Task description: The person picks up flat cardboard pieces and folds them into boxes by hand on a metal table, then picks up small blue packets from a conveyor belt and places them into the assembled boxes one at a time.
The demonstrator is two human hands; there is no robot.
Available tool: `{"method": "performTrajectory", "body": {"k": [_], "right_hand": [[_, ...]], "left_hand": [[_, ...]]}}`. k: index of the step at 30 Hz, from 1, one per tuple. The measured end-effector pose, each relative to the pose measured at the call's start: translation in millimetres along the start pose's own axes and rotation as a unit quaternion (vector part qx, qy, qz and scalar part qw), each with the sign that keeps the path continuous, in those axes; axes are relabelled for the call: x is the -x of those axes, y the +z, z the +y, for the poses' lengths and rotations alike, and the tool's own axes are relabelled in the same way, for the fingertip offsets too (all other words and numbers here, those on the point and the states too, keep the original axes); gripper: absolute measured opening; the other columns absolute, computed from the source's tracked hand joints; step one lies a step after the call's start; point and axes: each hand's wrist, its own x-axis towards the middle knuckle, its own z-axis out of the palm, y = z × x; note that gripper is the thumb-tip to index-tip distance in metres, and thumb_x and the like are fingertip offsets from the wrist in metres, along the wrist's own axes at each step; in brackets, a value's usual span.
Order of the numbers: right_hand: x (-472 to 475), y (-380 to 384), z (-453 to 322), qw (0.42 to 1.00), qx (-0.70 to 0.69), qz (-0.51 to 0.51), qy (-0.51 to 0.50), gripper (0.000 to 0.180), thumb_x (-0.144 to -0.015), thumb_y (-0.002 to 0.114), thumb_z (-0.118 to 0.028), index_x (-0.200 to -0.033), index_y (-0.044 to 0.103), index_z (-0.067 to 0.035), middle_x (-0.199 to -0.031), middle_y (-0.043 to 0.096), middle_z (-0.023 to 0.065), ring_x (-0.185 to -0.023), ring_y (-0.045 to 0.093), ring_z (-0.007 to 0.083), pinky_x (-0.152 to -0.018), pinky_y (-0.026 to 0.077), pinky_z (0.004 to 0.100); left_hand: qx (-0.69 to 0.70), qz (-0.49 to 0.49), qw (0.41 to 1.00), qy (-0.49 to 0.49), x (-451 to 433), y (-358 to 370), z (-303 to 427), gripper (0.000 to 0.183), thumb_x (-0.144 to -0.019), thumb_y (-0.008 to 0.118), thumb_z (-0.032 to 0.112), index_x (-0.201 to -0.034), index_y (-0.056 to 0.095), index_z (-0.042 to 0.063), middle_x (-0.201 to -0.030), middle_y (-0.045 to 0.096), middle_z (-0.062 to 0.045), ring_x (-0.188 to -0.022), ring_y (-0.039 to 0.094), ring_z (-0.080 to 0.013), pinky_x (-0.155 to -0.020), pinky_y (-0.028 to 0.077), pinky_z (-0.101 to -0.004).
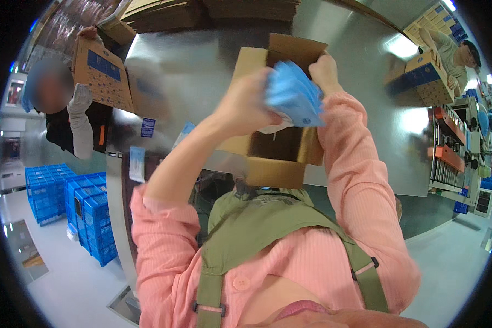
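My left hand [248, 104] grips a stack of blue printed packets [295, 96], blurred by motion, above an open cardboard box [275, 172]. Something white hangs just beneath the packets. The box stands on the metal table in front of my chest, its flaps spread outward. At its far right corner, my right hand [324, 71] is closed on the edge of a raised flap. Packets and forearm hide part of the opening; the visible part of the interior is dark.
On the metal table [180, 65], co-workers handle printed cartons at left [104, 76] and right [428, 78]. A roller conveyor [449, 143] stands at right, blue plastic crates [92, 213] on the left floor. Flat cardboard [246, 12] is stacked at the back. A blue-white packet [137, 164] lies near the table's left end.
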Motion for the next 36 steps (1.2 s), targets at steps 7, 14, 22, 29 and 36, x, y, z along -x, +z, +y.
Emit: {"method": "performTrajectory", "body": {"k": [7,14,22,29,36], "right_hand": [[-21,39,-13,0.997,-0.070,0.005,0.018,0.028,-0.072,0.055,-0.004,-0.098,0.062,0.000,-0.092,0.064,0.0240,-0.091,0.059,0.0410,-0.081,0.048,0.0441],[-22,52,5,0.988,-0.144,0.010,0.056,0.035,-0.071,0.054,-0.003,-0.106,0.058,0.000,-0.093,0.063,0.0242,-0.093,0.059,0.0397,-0.084,0.047,0.0429],[-30,75,29,0.993,0.101,-0.031,-0.055,0.017,-0.071,0.056,-0.012,-0.063,0.067,-0.001,-0.071,0.064,0.0204,-0.070,0.063,0.0359,-0.070,0.049,0.0436],[-56,101,87,0.991,-0.020,-0.044,-0.125,0.031,-0.071,0.053,-0.004,-0.100,0.061,0.003,-0.101,0.064,0.0210,-0.094,0.059,0.0366,-0.085,0.045,0.0394],[0,53,122,0.992,-0.112,-0.020,-0.055,0.038,-0.068,0.055,-0.005,-0.103,0.059,0.009,-0.102,0.064,0.0223,-0.096,0.060,0.0330,-0.086,0.045,0.0382]], "left_hand": [[-0.362,-0.278,0.873,-0.172,-106,168,-142,0.040,-0.075,0.062,0.015,-0.113,0.056,0.004,-0.112,0.059,-0.018,-0.103,0.059,-0.0299,-0.086,0.046,-0.0429],[-0.449,-0.156,0.874,-0.101,-60,243,-205,0.041,-0.087,0.047,0.018,-0.127,0.048,0.010,-0.136,0.042,-0.015,-0.125,0.041,-0.0313,-0.099,0.034,-0.0557],[-0.330,-0.136,0.898,-0.256,-79,271,-225,0.041,-0.087,0.048,0.020,-0.127,0.049,0.009,-0.130,0.048,-0.014,-0.120,0.045,-0.0301,-0.099,0.032,-0.0547],[-0.033,0.122,0.986,0.105,-12,8,-140,0.054,-0.071,0.072,0.015,-0.121,0.054,0.005,-0.122,0.055,-0.015,-0.114,0.050,-0.0312,-0.096,0.042,-0.0374],[-0.259,0.140,0.630,-0.718,412,-120,-294,0.056,-0.076,0.067,0.026,-0.127,0.051,0.008,-0.129,0.051,-0.018,-0.119,0.050,-0.0352,-0.096,0.041,-0.0504]]}}
